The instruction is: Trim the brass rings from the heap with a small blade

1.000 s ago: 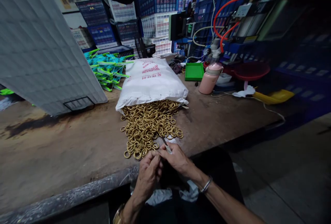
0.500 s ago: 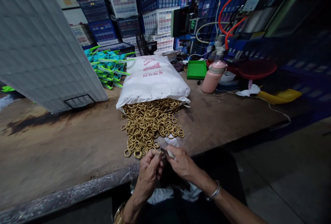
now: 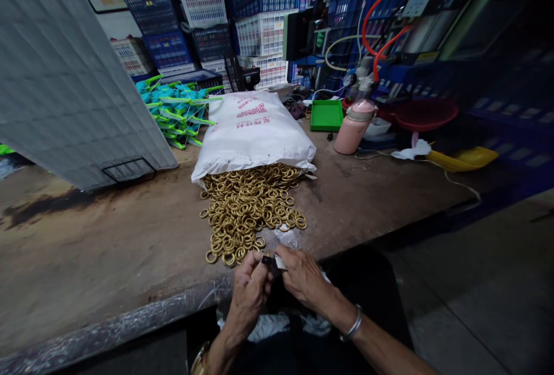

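Note:
At the table's front edge, my left hand (image 3: 251, 285) is closed in a pinch. Whatever lies between its fingertips is too small to make out. My right hand (image 3: 306, 282) is closed around a small tool with a pale handle and dark end (image 3: 280, 262). The dark end reaches to the left fingertips; its exact kind is unclear. Just beyond both hands spreads a heap of gold-coloured rings (image 3: 242, 213). It spills from the open mouth of a white sack (image 3: 255, 138) with red print, lying flat on the table.
A large pale ribbed panel (image 3: 82, 75) stands at left, beside turquoise and lime-green pieces (image 3: 177, 112). A green tray (image 3: 326, 115), a pink bottle (image 3: 352, 130) and a yellow scoop-like piece (image 3: 467, 160) are on the right. Stacked crates (image 3: 264, 32) line the back.
The tool in my right hand has turned, so more of its dark end shows beside the left fingertips. My left hand keeps its pinch. The whole view has shifted slightly.

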The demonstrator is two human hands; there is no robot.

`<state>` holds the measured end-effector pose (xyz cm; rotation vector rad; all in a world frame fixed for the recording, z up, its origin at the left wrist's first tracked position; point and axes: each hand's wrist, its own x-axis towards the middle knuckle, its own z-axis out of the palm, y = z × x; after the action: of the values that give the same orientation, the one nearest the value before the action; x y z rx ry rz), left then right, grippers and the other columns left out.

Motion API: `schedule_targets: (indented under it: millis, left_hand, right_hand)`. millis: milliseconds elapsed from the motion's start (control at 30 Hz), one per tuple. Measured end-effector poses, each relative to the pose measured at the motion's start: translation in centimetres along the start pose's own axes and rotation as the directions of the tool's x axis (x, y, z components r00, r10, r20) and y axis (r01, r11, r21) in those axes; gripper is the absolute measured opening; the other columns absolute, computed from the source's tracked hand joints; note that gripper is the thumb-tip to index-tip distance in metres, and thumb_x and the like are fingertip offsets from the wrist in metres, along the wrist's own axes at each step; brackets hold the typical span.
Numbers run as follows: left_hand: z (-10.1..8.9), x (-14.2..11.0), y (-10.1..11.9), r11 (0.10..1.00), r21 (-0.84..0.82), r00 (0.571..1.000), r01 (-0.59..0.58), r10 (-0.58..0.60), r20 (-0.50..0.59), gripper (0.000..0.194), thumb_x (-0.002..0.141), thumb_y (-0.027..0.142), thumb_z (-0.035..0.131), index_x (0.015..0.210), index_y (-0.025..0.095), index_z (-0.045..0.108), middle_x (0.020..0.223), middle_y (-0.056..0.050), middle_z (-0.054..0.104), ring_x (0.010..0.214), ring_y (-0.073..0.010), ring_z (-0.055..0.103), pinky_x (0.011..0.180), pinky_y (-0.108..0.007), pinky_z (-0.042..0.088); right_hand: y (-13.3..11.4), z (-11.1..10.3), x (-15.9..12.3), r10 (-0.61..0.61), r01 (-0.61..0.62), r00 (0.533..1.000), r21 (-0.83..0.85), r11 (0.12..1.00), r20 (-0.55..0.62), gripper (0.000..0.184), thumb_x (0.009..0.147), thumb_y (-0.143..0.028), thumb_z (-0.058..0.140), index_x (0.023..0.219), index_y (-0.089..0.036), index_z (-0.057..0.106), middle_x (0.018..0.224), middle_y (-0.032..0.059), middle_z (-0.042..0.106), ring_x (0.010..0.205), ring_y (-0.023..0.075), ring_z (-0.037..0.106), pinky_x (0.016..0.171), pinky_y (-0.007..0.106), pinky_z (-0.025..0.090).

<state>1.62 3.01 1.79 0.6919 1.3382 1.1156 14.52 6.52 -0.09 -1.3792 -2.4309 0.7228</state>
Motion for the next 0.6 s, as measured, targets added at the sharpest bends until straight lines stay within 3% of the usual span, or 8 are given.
schedule_targets:
  millis: [133, 333, 467, 600]
  left_hand:
    - [-0.4, -0.6, -0.2, 1.0, -0.012, 0.998, 0.004, -0.004, 0.071, 0.028, 0.072, 0.043, 0.058, 0.066, 0.018, 0.047, 0.048, 0.007, 0.045, 0.036, -0.0033, 0.034, 0.037, -0.014, 0.024]
    - [-0.2, -2.4, 0.2, 0.977, -0.179, 0.945, 0.114, -0.051, 0.324, 0.027, 0.073, 0.042, 0.061, 0.072, 0.017, 0.05, 0.048, 0.006, 0.047, 0.033, -0.0028, 0.033, 0.032, -0.014, 0.021]
    - [-0.5, -1.8, 0.0, 0.94, -0.302, 0.941, 0.159, -0.052, 0.335, 0.025, 0.075, 0.04, 0.058, 0.071, 0.016, 0.052, 0.055, 0.002, 0.051, 0.037, -0.0044, 0.036, 0.032, -0.015, 0.025]
    - [-0.8, -1.1, -0.3, 0.934, -0.307, 0.928, 0.184, -0.062, 0.366, 0.028, 0.079, 0.038, 0.053, 0.072, 0.012, 0.056, 0.05, 0.001, 0.05, 0.038, -0.0042, 0.035, 0.034, -0.015, 0.025]
  right_hand:
    - [0.4, 0.3, 0.1, 0.046, -0.046, 0.999, -0.09, 0.995, 0.005, 0.025, 0.066, -0.008, 0.039, 0.087, -0.017, 0.049, 0.072, 0.0024, 0.059, 0.067, 0.0154, 0.054, 0.058, 0.025, 0.029]
    - [1.4, -1.2, 1.5, 0.197, -0.202, 0.979, -0.204, 0.958, -0.048, 0.023, 0.072, -0.007, 0.039, 0.09, -0.016, 0.05, 0.074, 0.0055, 0.063, 0.063, 0.0157, 0.055, 0.055, 0.026, 0.026]
    - [1.8, -1.1, 2.1, 0.205, -0.228, 0.969, -0.184, 0.956, -0.136, 0.026, 0.075, -0.007, 0.039, 0.096, -0.017, 0.049, 0.084, 0.0061, 0.063, 0.071, 0.0158, 0.056, 0.058, 0.025, 0.028]
    - [1.9, -0.2, 2.5, 0.219, -0.25, 0.965, -0.244, 0.937, -0.146, 0.032, 0.077, -0.013, 0.042, 0.108, -0.018, 0.045, 0.095, 0.009, 0.061, 0.081, 0.0195, 0.055, 0.064, 0.027, 0.03]
